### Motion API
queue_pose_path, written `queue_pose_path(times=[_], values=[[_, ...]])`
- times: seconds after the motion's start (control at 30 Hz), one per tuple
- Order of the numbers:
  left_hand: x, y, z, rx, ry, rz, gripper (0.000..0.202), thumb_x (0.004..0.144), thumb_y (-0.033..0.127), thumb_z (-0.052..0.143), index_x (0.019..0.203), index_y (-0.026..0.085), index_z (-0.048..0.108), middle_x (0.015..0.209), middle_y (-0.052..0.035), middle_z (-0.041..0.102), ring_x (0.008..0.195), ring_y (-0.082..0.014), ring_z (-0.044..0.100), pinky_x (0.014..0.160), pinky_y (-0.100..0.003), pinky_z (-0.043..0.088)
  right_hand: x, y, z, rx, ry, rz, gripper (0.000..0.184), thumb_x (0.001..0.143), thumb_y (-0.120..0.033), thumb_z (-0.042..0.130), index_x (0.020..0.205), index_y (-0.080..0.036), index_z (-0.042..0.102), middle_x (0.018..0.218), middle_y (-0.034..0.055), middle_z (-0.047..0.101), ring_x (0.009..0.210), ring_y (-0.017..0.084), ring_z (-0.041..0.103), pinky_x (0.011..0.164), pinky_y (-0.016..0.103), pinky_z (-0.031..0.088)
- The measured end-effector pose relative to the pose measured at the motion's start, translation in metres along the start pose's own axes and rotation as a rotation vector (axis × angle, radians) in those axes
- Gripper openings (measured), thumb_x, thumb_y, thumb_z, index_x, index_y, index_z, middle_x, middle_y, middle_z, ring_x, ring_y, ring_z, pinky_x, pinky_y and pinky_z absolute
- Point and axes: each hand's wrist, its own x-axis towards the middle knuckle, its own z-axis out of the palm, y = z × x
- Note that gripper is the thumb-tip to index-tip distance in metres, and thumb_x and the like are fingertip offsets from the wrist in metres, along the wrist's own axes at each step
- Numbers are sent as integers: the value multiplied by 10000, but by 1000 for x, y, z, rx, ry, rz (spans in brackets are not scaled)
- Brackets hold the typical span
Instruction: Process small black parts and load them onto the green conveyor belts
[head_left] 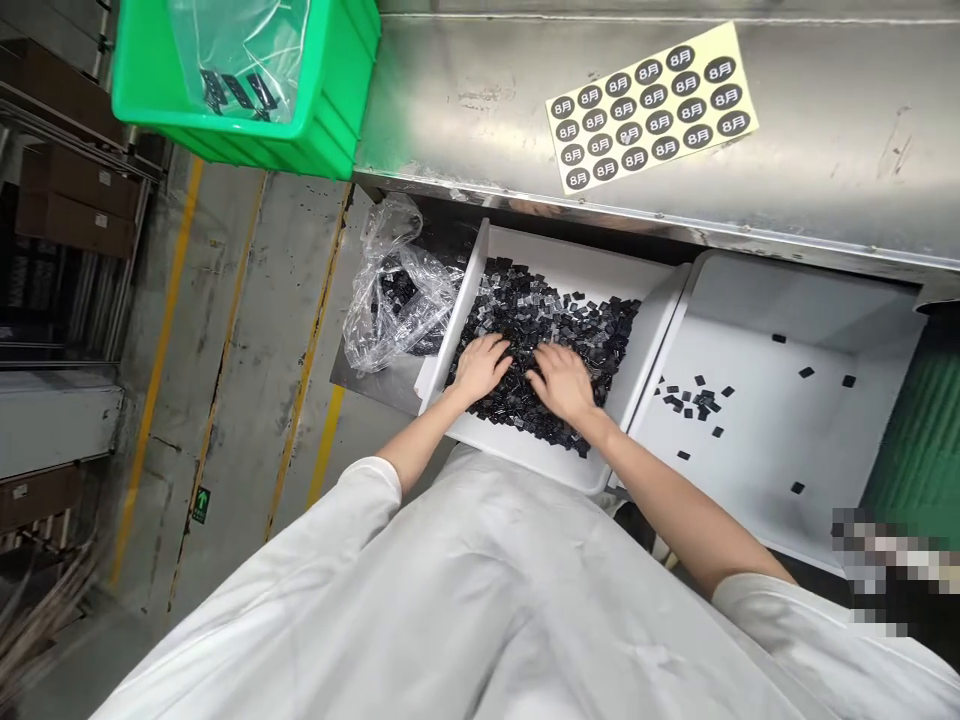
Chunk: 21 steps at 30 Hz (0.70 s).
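A white tray (480, 262) under the steel bench holds a heap of small black square parts (559, 315). Both my hands lie palm down on that heap. My left hand (480, 367) rests on the left side with its fingers spread flat over the pieces. My right hand (561, 382) sits right beside it, fingers stretched forward and slightly curved onto the pieces. Neither hand visibly grips anything. A second white tray (847, 310) to the right holds only several scattered black parts (697, 400).
A steel bench top (465, 100) runs above the trays, with a yellow sheet of round black stickers (651, 105) on it. A green crate (330, 110) lined with a clear bag stands at its left end. A crumpled clear bag (397, 290) of black parts lies left of the tray.
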Motion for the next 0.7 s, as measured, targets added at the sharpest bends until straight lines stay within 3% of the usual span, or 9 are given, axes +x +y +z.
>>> queue_pose_path(times=[0.13,0.23,0.37,0.47,0.53,0.6,0.7], values=[[-34,-3,-5,24,-100,130,574,1058,540,465,1545,242,521,1526,-113,560,1433,-297,481,1241,-482,353,-16,-1,-1,-52,-31,-85,502,1095,-351,391,1485,-107,590,1543,154,528,1473,337,404,1260,537,290],[-28,-10,-8,11,-99,85,610,1043,558,497,1571,253,492,1525,-126,553,1411,-317,501,1228,-504,350,-5,18,-14,-68,18,-19,461,1090,-351,391,1353,-123,693,1471,164,587,1455,358,416,1269,576,249],[3,-13,-14,-69,59,-125,530,1064,405,460,1563,228,493,1557,-147,502,1405,-323,502,1185,-494,405,16,53,-42,20,183,194,474,1098,-411,373,1305,-151,710,1492,156,557,1425,361,445,1222,597,327],[-6,-9,-13,-187,184,-158,523,1037,360,510,1545,236,504,1622,-119,431,1499,-304,403,1260,-467,326,17,72,-52,89,257,375,510,1067,-447,409,1383,-135,661,1529,178,505,1418,383,453,1190,590,381],[-28,-7,-6,-341,236,-283,544,1016,372,553,1539,235,496,1620,-116,435,1504,-285,408,1275,-444,314,14,74,-47,143,177,447,571,1019,-485,493,1445,-126,618,1564,199,459,1405,428,459,1167,625,398],[-47,-8,3,-542,236,-526,566,1015,388,555,1547,217,467,1586,-140,477,1459,-276,478,1242,-437,372,11,66,-34,259,80,545,633,954,-534,594,1454,-146,619,1565,205,458,1372,474,478,1133,680,408],[-51,-9,14,-748,163,-760,619,1015,439,562,1574,212,425,1591,-151,489,1459,-283,492,1232,-454,383,9,40,-7,512,86,670,615,877,-567,686,1343,-166,700,1484,203,533,1337,468,512,1131,685,410]])
